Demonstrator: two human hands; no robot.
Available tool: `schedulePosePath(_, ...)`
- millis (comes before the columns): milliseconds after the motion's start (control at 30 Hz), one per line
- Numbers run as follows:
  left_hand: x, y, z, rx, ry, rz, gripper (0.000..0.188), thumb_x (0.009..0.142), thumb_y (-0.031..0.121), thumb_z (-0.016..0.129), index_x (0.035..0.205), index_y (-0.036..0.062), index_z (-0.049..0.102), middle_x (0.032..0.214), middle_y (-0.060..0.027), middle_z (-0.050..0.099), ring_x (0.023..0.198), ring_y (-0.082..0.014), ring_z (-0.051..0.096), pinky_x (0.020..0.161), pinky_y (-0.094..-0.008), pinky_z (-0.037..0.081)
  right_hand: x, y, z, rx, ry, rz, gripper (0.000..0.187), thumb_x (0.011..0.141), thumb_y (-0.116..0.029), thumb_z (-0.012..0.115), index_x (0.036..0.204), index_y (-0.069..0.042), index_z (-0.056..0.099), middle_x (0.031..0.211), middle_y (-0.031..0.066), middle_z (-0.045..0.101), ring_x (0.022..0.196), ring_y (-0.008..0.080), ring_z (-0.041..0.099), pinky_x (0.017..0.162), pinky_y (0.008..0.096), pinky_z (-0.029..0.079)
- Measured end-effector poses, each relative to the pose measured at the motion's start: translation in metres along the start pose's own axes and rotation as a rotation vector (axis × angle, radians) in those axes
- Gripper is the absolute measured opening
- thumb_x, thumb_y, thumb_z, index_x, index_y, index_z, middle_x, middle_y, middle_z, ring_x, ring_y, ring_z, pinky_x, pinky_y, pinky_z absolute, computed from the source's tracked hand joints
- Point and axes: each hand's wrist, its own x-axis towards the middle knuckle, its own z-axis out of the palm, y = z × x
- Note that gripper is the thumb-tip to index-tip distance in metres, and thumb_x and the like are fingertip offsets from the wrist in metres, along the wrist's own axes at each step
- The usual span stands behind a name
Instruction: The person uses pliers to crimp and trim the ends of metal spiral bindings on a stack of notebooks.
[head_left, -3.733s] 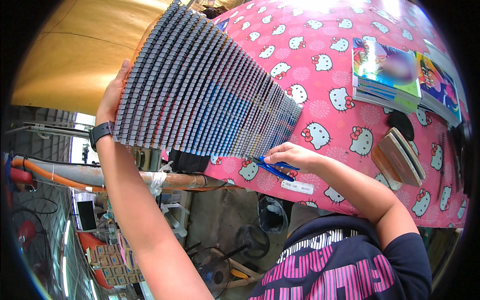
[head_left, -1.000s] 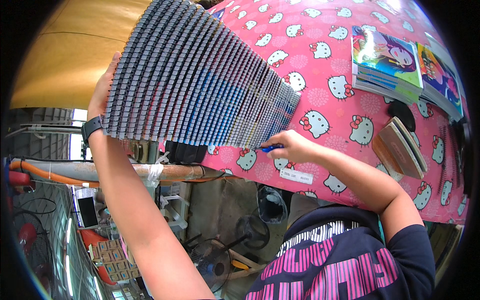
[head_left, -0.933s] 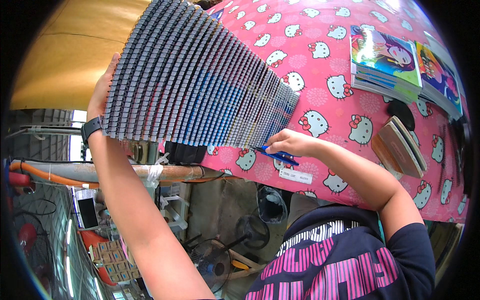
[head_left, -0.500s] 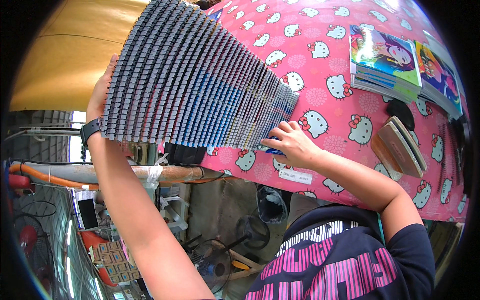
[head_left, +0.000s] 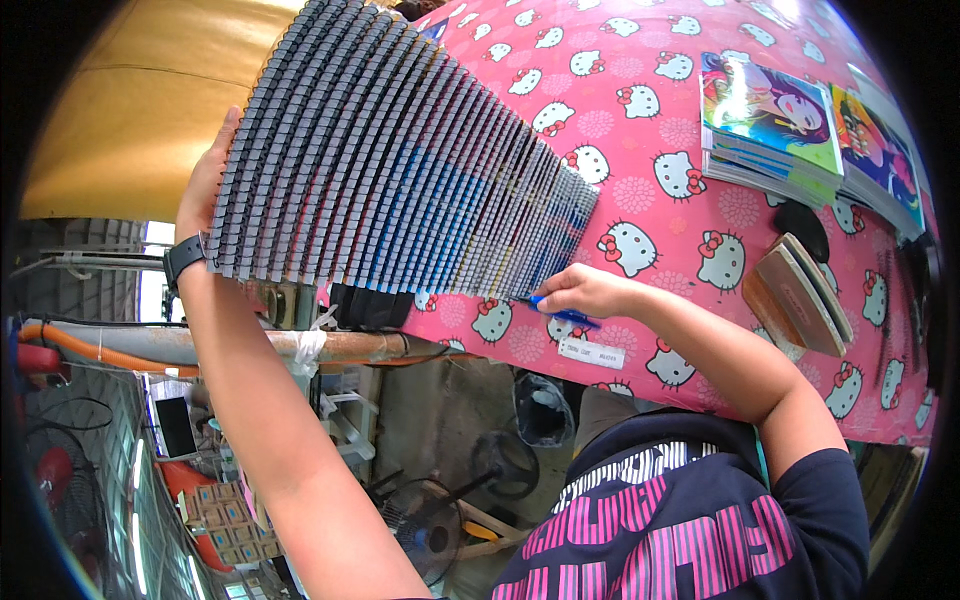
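The right hand (head_left: 582, 292) grips a blue-handled tool (head_left: 578, 320) just beside the coil-bound stack (head_left: 390, 170); the left hand (head_left: 204, 185) (fingers hidden, can't tell their grip) touches its left side.

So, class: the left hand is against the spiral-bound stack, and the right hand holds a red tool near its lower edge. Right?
No: the head view shows a blue tool, not red, in the right hand near the lower edge of the spiral-bound stack. The left hand is against it.
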Motion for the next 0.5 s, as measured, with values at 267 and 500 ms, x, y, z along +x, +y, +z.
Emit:
schedulePosePath(267,-0.008,-0.004,0.001,-0.045,-0.059,0.092,0.048,0.089,0.048,0.051,0.107,0.0043,0.06,0.089,-0.0048,0.066,0.069,-0.0135,0.061,0.064,-0.028,0.052,-0.015,0.005,0.017,-1.007,0.443,-0.479,0.035,0.073,-0.021,0.065,0.107,-0.013,0.063,0.092,0.0071,0.059,0.095,0.0213,0.051,0.08,0.0377,0.04)
schedulePosePath(500,-0.009,0.0,0.006,-0.037,-0.052,0.054,0.05,0.088,0.049,0.052,0.107,0.0036,0.059,0.089,-0.0049,0.066,0.069,-0.014,0.061,0.064,-0.0281,0.052,-0.011,0.004,0.017,-1.054,0.418,-0.51,0.038,0.072,-0.018,0.063,0.11,-0.012,0.062,0.09,0.0078,0.06,0.092,0.0238,0.053,0.079,0.0386,0.042)
